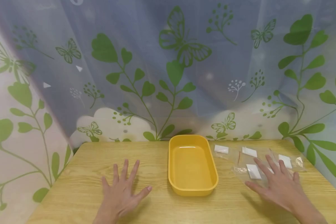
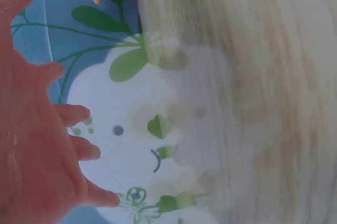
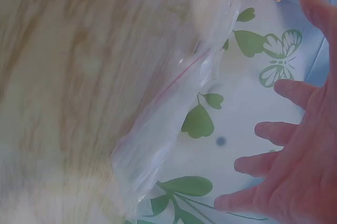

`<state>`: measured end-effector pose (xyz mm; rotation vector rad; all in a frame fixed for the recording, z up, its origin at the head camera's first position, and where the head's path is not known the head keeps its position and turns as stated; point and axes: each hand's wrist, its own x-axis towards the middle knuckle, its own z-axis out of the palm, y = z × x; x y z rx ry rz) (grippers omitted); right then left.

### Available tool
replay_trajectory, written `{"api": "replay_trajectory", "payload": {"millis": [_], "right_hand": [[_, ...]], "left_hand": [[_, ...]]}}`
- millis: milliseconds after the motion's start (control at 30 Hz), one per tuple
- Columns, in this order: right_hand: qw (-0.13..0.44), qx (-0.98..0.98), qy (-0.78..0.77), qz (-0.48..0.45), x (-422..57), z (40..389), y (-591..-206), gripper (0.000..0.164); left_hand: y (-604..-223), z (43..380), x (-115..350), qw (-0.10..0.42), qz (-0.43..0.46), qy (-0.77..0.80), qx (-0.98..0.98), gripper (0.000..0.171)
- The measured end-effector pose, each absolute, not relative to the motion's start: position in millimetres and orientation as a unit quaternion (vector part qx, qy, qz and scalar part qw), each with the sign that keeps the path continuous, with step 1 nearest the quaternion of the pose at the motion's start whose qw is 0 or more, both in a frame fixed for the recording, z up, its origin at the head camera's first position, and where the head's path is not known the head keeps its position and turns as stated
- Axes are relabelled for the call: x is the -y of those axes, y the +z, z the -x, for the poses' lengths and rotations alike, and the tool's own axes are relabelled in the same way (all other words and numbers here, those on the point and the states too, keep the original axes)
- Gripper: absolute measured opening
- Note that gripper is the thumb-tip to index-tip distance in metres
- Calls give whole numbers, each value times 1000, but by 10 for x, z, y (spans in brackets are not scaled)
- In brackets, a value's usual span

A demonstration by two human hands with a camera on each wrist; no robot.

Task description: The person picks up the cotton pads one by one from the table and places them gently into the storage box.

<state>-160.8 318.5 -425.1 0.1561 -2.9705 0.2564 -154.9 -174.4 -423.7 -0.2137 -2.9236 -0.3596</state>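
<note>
My left hand (image 1: 119, 194) is spread over the wooden table, left of a yellow plastic tub (image 1: 193, 189), and holds nothing. My right hand (image 1: 282, 188) has its fingers spread too, over the near side of several clear plastic bags. Each bag carries a white rectangular piece: one (image 1: 221, 149) lies beside the tub's far right corner, another (image 1: 249, 151) lies further right, a third (image 1: 253, 171) sits by the right index finger. A further white piece (image 1: 285, 161) shows past the right fingertips. In the right wrist view, a clear bag with a red seal line (image 3: 181, 74) lies left of the fingers.
The wooden table (image 1: 81, 174) reaches back to a blue and white curtain (image 1: 140, 87) printed with green leaves and butterflies. Its printed cloth also hangs along the left and right sides. The tub stands at the middle, near the table's back edge.
</note>
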Motion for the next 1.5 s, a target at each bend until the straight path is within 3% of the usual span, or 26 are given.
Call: {"api": "replay_trajectory", "payload": {"millis": [467,733,967,1500], "right_hand": [[135,980,104,-106,-3343,1761,-4232,82],[100,976,168,-93,-3448,1984,-4250,74],[108,967,213,-90,-3636,2162,-4323,65],[76,974,199,-74,-3872,2492,-4428,68]], "left_hand": [[-4217,1641,1501,36,124,-293,947,84],[-4257,1728,1319,26,145,-328,933,85],[-4278,1802,1186,9,157,-332,930,86],[-4295,2022,963,-14,165,-345,924,93]]}}
